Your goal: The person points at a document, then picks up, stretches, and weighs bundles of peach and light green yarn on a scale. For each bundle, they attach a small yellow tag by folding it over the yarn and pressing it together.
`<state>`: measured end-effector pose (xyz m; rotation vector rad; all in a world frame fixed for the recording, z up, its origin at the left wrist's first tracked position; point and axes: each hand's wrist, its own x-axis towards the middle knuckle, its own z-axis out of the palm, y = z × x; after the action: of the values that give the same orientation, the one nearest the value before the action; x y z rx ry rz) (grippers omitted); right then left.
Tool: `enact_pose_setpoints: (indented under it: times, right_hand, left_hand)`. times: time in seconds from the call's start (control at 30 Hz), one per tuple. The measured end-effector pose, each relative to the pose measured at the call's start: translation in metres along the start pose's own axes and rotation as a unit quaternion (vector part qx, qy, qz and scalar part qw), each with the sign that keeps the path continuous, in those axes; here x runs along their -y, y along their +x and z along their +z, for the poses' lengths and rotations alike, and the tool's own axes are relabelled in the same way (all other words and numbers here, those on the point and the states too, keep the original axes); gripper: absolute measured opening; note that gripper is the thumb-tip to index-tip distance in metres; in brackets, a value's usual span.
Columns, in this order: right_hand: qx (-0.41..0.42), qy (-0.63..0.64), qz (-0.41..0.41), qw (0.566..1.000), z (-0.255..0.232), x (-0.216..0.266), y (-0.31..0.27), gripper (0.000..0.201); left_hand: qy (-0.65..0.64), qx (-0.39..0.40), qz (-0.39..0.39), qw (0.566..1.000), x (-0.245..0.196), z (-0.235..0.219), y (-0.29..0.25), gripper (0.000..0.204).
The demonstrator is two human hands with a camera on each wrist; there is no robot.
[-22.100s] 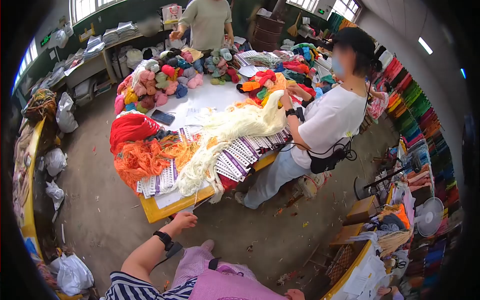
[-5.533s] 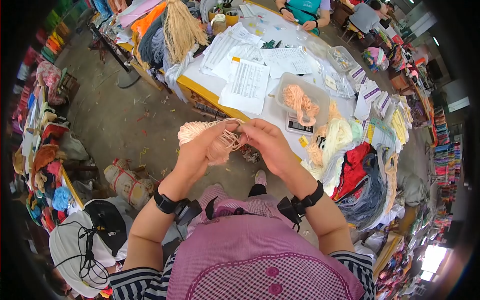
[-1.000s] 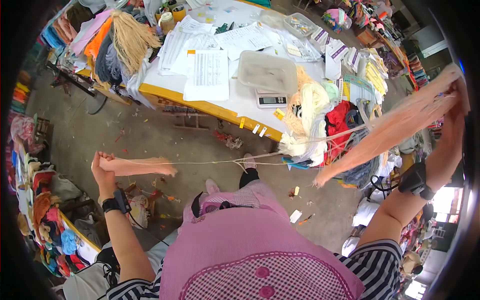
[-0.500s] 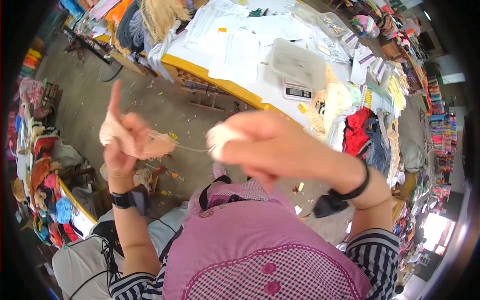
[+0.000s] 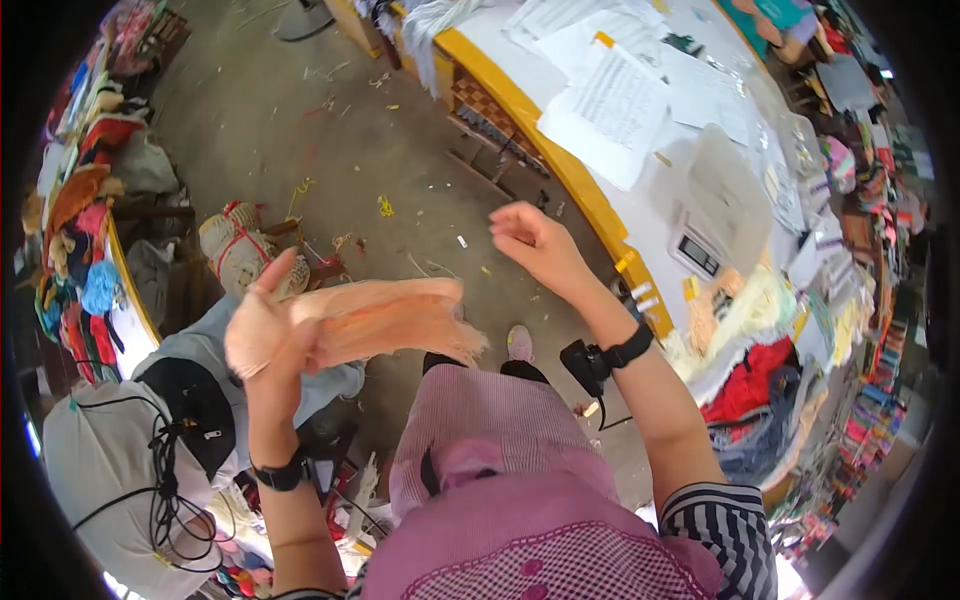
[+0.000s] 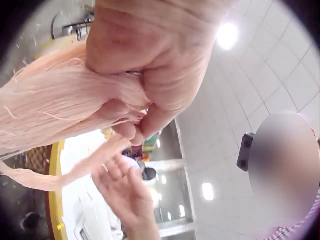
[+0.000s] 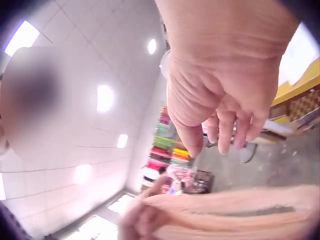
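Note:
My left hand [image 5: 265, 335] grips one end of a skein of peach yarn [image 5: 390, 315]. The rest of it stretches out to the right, above the floor and ending over the apron. In the left wrist view the fingers curl round the bunched strands [image 6: 50, 95], and a thinner strip of yarn [image 6: 75, 172] hangs beside them. My right hand [image 5: 540, 250] is held apart from the skein, near the table edge, with nothing in it. Its fingers are relaxed and slightly bent in the right wrist view, where the yarn [image 7: 240, 212] passes below the hand [image 7: 220, 90].
On the yellow-edged table [image 5: 560, 150] lie printed sheets [image 5: 610, 110], a digital scale [image 5: 697, 255] and a clear plastic box [image 5: 730, 195]. Cream, red and grey yarn [image 5: 750, 380] piles up at the right. A person in a white shirt [image 5: 110, 470] is close on the left.
Half a second ago the right hand was wrapped with yarn; now it has let go and moved away. The skein now trails from the left hand alone. The head view has turned.

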<state>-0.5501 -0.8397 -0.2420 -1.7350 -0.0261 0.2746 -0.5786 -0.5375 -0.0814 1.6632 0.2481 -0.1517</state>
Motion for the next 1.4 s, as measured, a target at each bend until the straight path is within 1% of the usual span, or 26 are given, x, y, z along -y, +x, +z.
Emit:
enact_pose_setpoints:
  times: [0.07, 0.13, 0.17, 0.23, 0.27, 0.33, 0.37, 0.4, 0.43, 0.47, 0.53, 0.57, 0.7, 0.73, 0.8, 0.87, 0.9, 0.97, 1.03, 1.1, 1.17, 1.23, 1.27, 1.33, 1.37, 1.4]
  right_hand:
    - [-0.008, -0.143, 0.081, 0.986, 0.008, -0.092, 0.003, 0.021]
    - [0.037, -0.256, 0.076, 0.963, 0.025, -0.195, 0.0, 0.018]
    - [0.042, -0.257, 0.078, 0.962, 0.033, -0.224, 0.003, 0.018]
    - [0.049, -0.352, 0.099, 0.93, 0.056, -0.279, 0.008, 0.017]
    - [0.053, -0.352, 0.1, 0.929, 0.07, -0.314, 0.015, 0.017]
    - [-0.007, -0.31, 0.197, 0.93, 0.09, -0.383, 0.033, 0.016]
    - [-0.006, -0.314, 0.2, 0.928, 0.101, -0.417, 0.044, 0.016]
    - [-0.039, -0.316, 0.219, 0.923, 0.115, -0.446, 0.052, 0.016]
    - [-0.071, -0.319, 0.234, 0.916, 0.126, -0.473, 0.062, 0.015]
    - [-0.067, -0.325, 0.234, 0.914, 0.135, -0.494, 0.073, 0.015]
    - [-0.14, -0.332, 0.256, 0.897, 0.157, -0.533, 0.09, 0.019]
    - [-0.134, -0.334, 0.261, 0.896, 0.166, -0.546, 0.096, 0.019]
    - [-0.149, -0.358, 0.248, 0.888, 0.192, -0.589, 0.117, 0.024]
    - [-0.151, -0.37, 0.241, 0.884, 0.197, -0.602, 0.122, 0.026]
    - [-0.152, -0.392, 0.235, 0.876, 0.202, -0.628, 0.129, 0.024]
    - [-0.155, -0.412, 0.23, 0.868, 0.208, -0.641, 0.132, 0.022]
    - [-0.151, -0.416, 0.258, 0.859, 0.209, -0.641, 0.134, 0.02]
    - [-0.148, -0.423, 0.286, 0.847, 0.206, -0.641, 0.134, 0.019]
    - [-0.162, -0.402, 0.301, 0.849, 0.207, -0.641, 0.138, 0.016]
    - [-0.144, -0.406, 0.3, 0.851, 0.206, -0.638, 0.141, 0.015]
    - [-0.124, -0.412, 0.302, 0.851, 0.207, -0.638, 0.142, 0.013]
    - [-0.151, -0.41, 0.273, 0.857, 0.209, -0.639, 0.14, 0.012]
    - [-0.156, -0.408, 0.276, 0.856, 0.209, -0.638, 0.136, 0.012]
    - [-0.139, -0.322, 0.322, 0.879, 0.209, -0.626, 0.132, 0.014]
    - [-0.145, -0.322, 0.321, 0.879, 0.209, -0.619, 0.128, 0.014]
    - [-0.154, -0.277, 0.301, 0.899, 0.208, -0.617, 0.121, 0.014]
  left_hand:
    - [-0.031, -0.038, 0.019, 0.999, 0.029, -0.008, 0.003, 0.068]
    - [-0.065, -0.069, 0.026, 0.995, 0.063, -0.016, 0.005, 0.07]
    - [-0.053, -0.081, 0.031, 0.995, 0.081, -0.018, 0.01, 0.071]
    - [-0.028, -0.114, 0.033, 0.993, 0.117, -0.016, 0.022, 0.071]
    - [-0.028, -0.117, 0.03, 0.992, 0.134, -0.017, 0.03, 0.071]
    - [-0.006, -0.103, 0.01, 0.995, 0.171, -0.023, 0.04, 0.071]
    - [0.001, -0.093, -0.002, 0.996, 0.19, -0.028, 0.044, 0.071]
    - [-0.005, -0.097, -0.01, 0.995, 0.203, -0.026, 0.052, 0.07]
    - [0.0, -0.113, 0.013, 0.993, 0.22, -0.026, 0.059, 0.075]
    - [-0.001, -0.122, 0.014, 0.992, 0.236, -0.029, 0.064, 0.077]
    - [0.023, -0.144, 0.022, 0.989, 0.272, -0.044, 0.065, 0.079]
    - [0.05, -0.158, 0.028, 0.986, 0.291, -0.056, 0.062, 0.079]
    - [0.03, -0.242, 0.053, 0.968, 0.331, -0.055, 0.081, 0.084]
    - [0.046, -0.214, 0.027, 0.975, 0.34, -0.08, 0.07, 0.087]
    - [0.063, -0.187, -0.005, 0.98, 0.355, -0.092, 0.07, 0.089]
    - [0.1, -0.249, 0.0, 0.963, 0.364, -0.097, 0.07, 0.091]
    - [0.102, -0.25, -0.004, 0.963, 0.366, -0.103, 0.069, 0.091]
    - [0.016, -0.166, -0.031, 0.985, 0.366, -0.119, 0.065, 0.091]
    - [-0.023, -0.127, -0.036, 0.991, 0.365, -0.113, 0.07, 0.092]
    - [0.125, -0.308, 0.026, 0.943, 0.365, -0.079, 0.089, 0.095]
    - [0.144, -0.311, 0.026, 0.939, 0.362, -0.077, 0.088, 0.097]
    - [0.163, -0.31, 0.027, 0.936, 0.36, -0.073, 0.088, 0.098]
    - [0.133, -0.29, 0.033, 0.947, 0.359, -0.07, 0.09, 0.096]
    - [0.097, -0.264, 0.042, 0.959, 0.351, -0.064, 0.093, 0.094]
    - [0.022, -0.159, 0.013, 0.987, 0.344, -0.064, 0.092, 0.091]
    - [-0.053, -0.053, -0.014, 0.997, 0.334, -0.057, 0.096, 0.087]
